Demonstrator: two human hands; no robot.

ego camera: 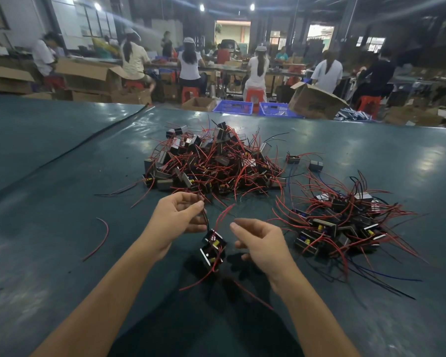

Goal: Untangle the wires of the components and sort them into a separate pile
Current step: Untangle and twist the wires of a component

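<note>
The left hand [177, 217] has a narrow grip, thumb and fingertips pinching thin black wires [205, 219]. Two linked components [213, 249] dangle just below it, above the desk [62, 202]. Just right of the grip, the right hand [262, 243] is loosely curled and holds nothing. Beyond the grip lies the tangled heap [211, 163]; farther right is a smaller pile [345, 228]; to the left lies a loose red wire [101, 240].
</note>
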